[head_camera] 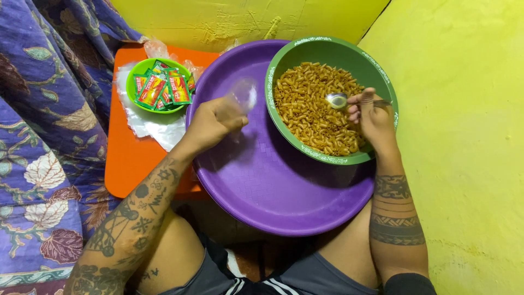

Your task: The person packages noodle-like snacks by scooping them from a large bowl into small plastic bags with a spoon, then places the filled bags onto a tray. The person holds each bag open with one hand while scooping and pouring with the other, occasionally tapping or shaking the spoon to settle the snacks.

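Note:
My left hand [214,121] holds a small clear plastic bag [243,93] over a large purple basin [273,186]. My right hand [371,117] grips a metal spoon [338,100] whose bowl hovers over brown macaroni-shaped snacks [314,106]. The snacks fill a green bowl [327,52] that rests tilted inside the basin at its far right. Both forearms are tattooed.
A small green bowl [132,87] of red and green sachets [161,87] sits on clear plastic bags [158,128] on an orange stool [128,158] at the left. Purple floral cloth [43,136] hangs further left. Yellow walls [464,136] close in at the back and right.

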